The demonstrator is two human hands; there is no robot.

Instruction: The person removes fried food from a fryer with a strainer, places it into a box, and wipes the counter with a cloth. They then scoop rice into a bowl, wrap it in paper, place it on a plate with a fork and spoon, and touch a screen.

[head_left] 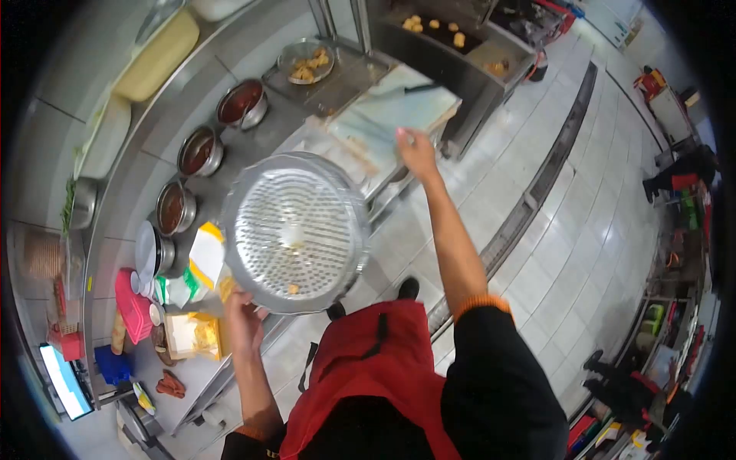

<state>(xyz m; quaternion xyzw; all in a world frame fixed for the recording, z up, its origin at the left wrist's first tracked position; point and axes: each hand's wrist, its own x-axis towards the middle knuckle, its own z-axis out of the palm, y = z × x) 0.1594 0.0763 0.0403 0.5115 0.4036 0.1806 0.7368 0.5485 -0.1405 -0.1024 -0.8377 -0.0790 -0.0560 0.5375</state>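
My left hand is closed on the rim of a large round perforated metal strainer, tilted in front of my apron. A small golden piece of food sits near the strainer's lower edge. Over the side of a pale cutting board, my right hand has its fingers closed. Something thin seems to extend from them across the board, too blurred to name. A knife with a dark handle lies on that board.
Metal pots of red sauce line the steel counter, with a bowl of golden fried pieces beyond. A fryer station stands far ahead. A floor drain runs at right; other people are at the right edge.
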